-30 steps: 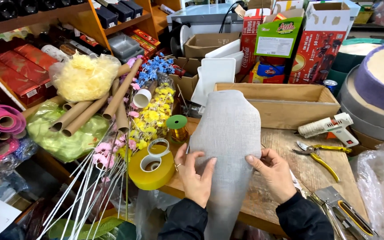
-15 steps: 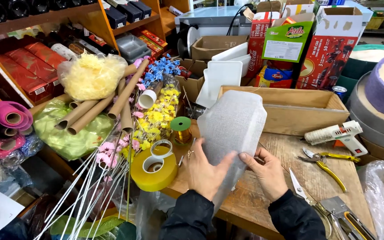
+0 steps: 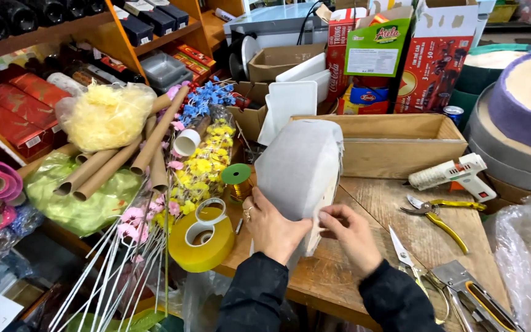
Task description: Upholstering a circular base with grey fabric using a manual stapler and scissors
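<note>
- Gripping the grey mesh sheet (image 3: 299,169) at its lower part, the left hand (image 3: 271,227) was closed around the folded material, apparently to keep the fold upright above the wooden table (image 3: 364,203).
- The right hand (image 3: 351,230) pinched the sheet's lower right edge between thumb and fingertips, seemingly to steady it.
- A yellow tape roll (image 3: 203,237) lay just left of the left hand, near the table edge.
- Pliers (image 3: 437,215), scissors (image 3: 407,252) and a glue gun (image 3: 453,175) lay to the right, leaving bare board between them and the hands.

Both hands, left (image 3: 271,230) and right (image 3: 351,237), grip a white foam block (image 3: 299,169) (gauze-wrapped) above the wooden desk (image 3: 401,209)
</note>
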